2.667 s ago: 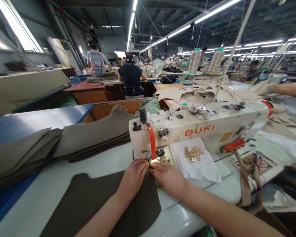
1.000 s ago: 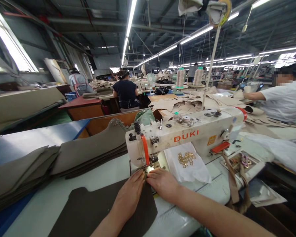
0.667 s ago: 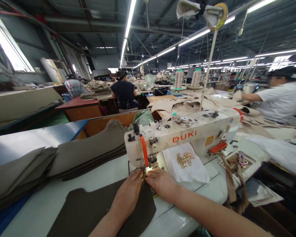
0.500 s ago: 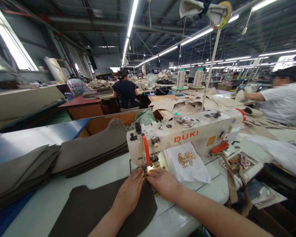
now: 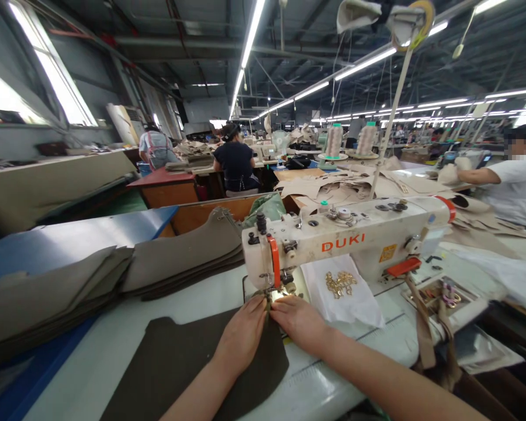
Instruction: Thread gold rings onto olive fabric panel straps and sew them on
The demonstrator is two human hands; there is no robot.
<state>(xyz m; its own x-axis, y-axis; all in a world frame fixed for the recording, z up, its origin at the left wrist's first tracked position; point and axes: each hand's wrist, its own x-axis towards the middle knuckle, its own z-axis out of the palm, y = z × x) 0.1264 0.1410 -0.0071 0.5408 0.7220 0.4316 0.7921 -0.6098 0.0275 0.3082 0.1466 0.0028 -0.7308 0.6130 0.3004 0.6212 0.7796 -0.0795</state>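
Note:
A dark olive-brown fabric panel [image 5: 188, 356] lies on the sewing machine's bed, its upper edge under the needle area of a white sewing machine [image 5: 346, 238]. My left hand [image 5: 244, 327] rests over the panel with its fingers together, fingertips at the presser foot. From the other side, my right hand [image 5: 300, 321] holds the panel's edge close to the needle, fingers closed. The two sets of fingertips nearly meet, with a narrow strip of the material between them. My fingers hide the exact stitching spot. A small lamp lights the area behind them.
Stacked fabric panels [image 5: 184, 251] lie to the left. Gold metal hardware [image 5: 341, 284] sits on a white cloth [image 5: 363, 307] beside the machine arm. A tray [image 5: 447, 292] with small items and hanging straps [image 5: 424, 327] are at the right. Co-workers sit farther off.
The whole view has shifted slightly, so things appear farther right. Both hands stay at the needle on the panel, with no clear movement relative to the machine.

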